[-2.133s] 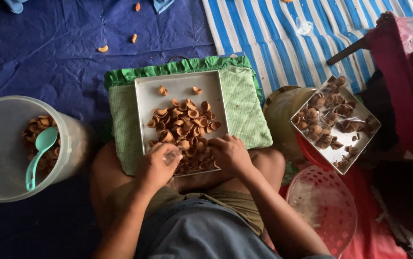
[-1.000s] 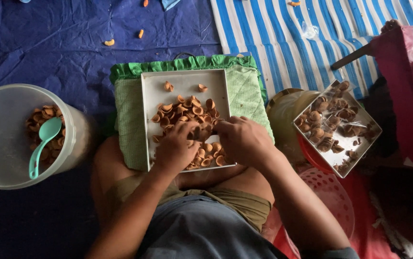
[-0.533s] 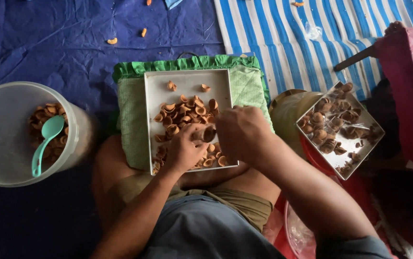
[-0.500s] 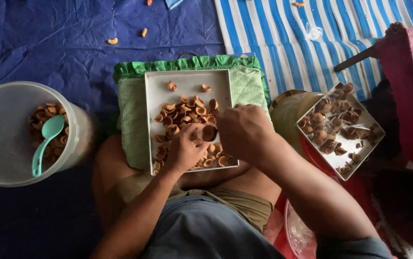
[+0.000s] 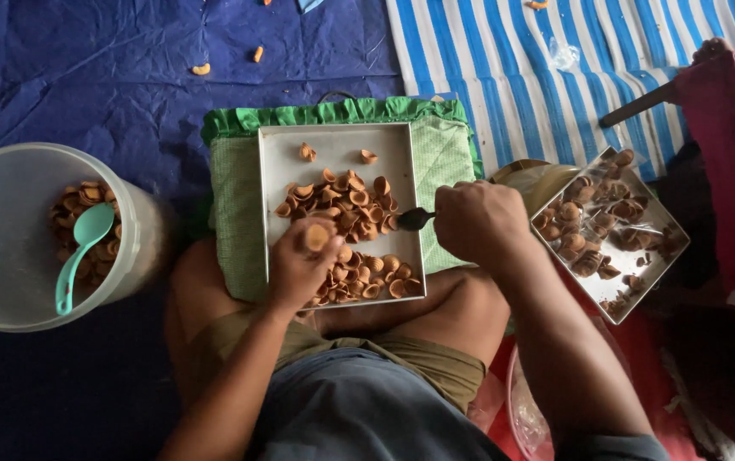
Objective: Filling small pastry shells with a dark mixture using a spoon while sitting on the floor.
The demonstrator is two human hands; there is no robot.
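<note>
A: What is nearest, at the near edge of the white tray?

B: The left hand rests there. Its fingers are curled around one small brown nut shell, pinched at the fingertips. Just to the right of the tray, the right hand is a closed fist on a small dark tool, whose tip reaches over the tray's right edge.

A: And inside the tray?

B: A heap of shell halves fills the middle and the near part; the far part is mostly bare.

A: What stands around it?

B: Under the tray lies a green cushion. To the right is a square metal tray with darker pieces. To the left is a clear round tub holding shells and a teal spoon. Beyond the tray lie blue tarp and a striped mat.
</note>
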